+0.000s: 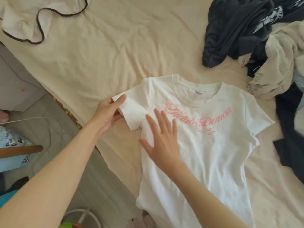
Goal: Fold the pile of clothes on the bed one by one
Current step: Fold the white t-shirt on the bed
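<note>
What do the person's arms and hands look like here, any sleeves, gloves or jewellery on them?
Both arms are bare along all that shows, with no sleeve or cuff in view. The left hand and the right hand wear no gloves, and no rings, watch or bracelets show on the fingers or wrists. The fingernails look short and unpainted, as far as the picture lets one tell.

pink script "demon" on the white t-shirt chest

Open stretch of bed sheet beyond the white T-shirt; heaped dark and beige clothes crowding the far right corner; trimmed cloth at far left edge.
</note>
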